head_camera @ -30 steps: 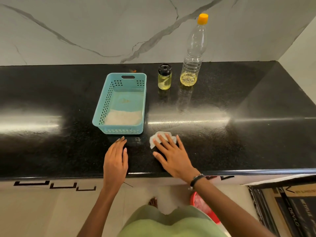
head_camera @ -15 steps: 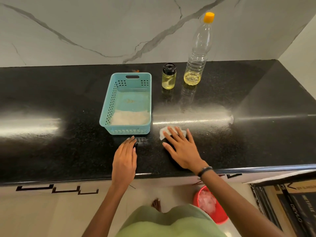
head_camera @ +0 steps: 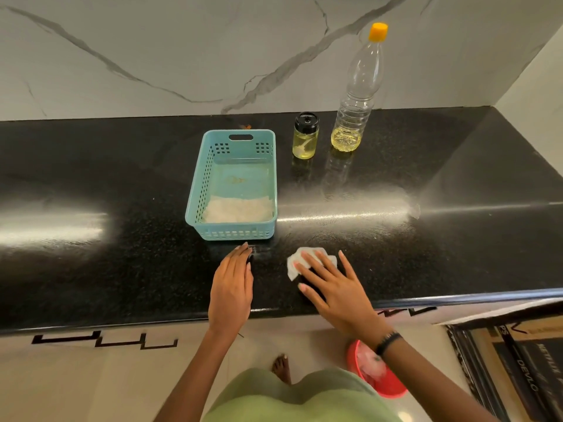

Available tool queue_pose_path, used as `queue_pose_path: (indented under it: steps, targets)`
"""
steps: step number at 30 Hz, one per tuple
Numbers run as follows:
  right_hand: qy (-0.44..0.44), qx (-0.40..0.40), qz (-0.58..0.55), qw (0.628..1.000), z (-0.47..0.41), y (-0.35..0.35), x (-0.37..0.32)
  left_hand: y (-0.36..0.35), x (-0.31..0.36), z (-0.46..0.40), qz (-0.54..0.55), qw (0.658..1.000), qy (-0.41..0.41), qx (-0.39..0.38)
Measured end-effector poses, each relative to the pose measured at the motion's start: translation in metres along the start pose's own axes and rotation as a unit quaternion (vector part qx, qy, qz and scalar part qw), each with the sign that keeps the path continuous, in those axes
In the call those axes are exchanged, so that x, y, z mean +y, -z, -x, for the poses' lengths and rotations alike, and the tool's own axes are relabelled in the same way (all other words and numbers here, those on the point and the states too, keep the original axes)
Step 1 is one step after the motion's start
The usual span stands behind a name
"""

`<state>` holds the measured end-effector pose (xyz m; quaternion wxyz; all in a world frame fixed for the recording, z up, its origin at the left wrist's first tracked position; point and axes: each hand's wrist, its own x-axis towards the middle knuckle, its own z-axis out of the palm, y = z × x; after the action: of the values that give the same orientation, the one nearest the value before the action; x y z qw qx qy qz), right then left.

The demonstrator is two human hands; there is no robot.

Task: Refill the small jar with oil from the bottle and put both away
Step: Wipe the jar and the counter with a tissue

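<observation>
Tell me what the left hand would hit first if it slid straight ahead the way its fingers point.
Likely the near wall of the blue basket: the left hand lies flat on the counter, fingertips just short of it.

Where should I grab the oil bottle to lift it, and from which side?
Grip the oil bottle around its ribbed lower body, coming from the front right with the right hand. It stands upright, the small jar sits close on its left, and the tall narrow neck would probably give less control.

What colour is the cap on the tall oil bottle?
Orange-yellow; the cap tops the clear bottle, seen in the head view.
</observation>
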<state>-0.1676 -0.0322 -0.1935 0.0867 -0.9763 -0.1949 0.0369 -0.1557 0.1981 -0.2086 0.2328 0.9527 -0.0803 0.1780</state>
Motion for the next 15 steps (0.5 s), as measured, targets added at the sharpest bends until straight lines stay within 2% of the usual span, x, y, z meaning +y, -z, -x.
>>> queue_pose_path:
  steps: [4,9,12,15]
  targets:
    - [-0.018,-0.002,-0.01,1.0,-0.04,-0.006,-0.036,0.001,0.001,0.0,0.0,1.0,-0.006,-0.002]
    - [0.055,0.004,-0.019,0.998,-0.019,-0.014,-0.066,0.001,-0.003,0.004,0.036,0.999,0.009,-0.007]
    - [0.089,0.007,-0.019,0.996,0.022,-0.011,-0.048,0.002,0.0,0.002,0.034,0.999,0.013,-0.006]
    - [0.069,0.031,0.001,0.997,0.038,-0.008,-0.017,0.002,0.001,0.001,0.023,1.0,0.009,-0.002]
